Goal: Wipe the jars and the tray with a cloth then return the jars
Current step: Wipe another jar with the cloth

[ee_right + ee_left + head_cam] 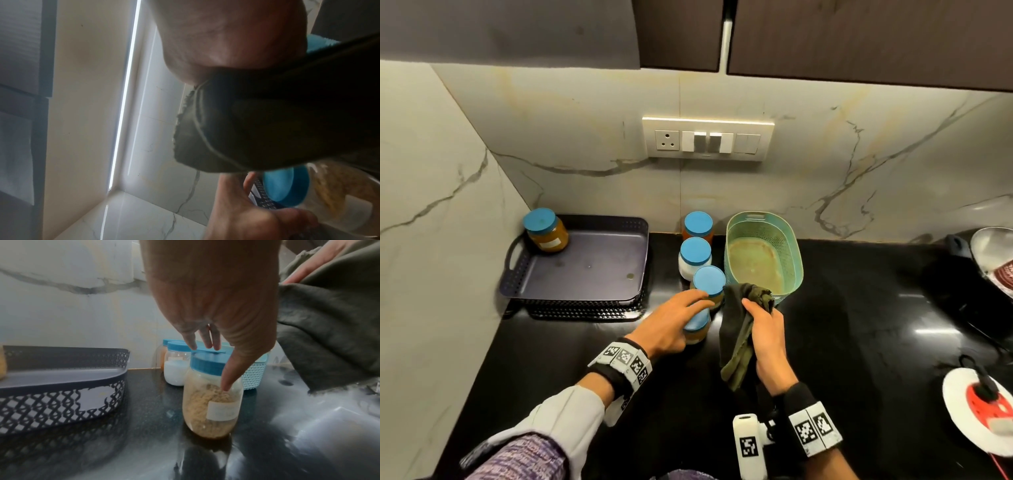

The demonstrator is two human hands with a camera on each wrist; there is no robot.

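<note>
A dark purple tray (585,270) sits at the back left of the black counter, with one blue-lidded jar of amber stuff (546,231) in its far left corner. To its right stands a row of blue-lidded jars: an orange one (698,226), a white one (695,255), a third (709,282) and the nearest, with brown granules (211,402). My left hand (698,308) reaches over the nearest jar, straight fingers (193,345) across its lid and thumb along its side. My right hand (763,329) grips a dark olive cloth (738,329) just right of the jars.
A teal perforated basket (791,240) stands right of the jars against the marble wall. A switch panel (707,138) is on the wall above. A pan (993,253) and a white and red round object (976,411) lie at the far right.
</note>
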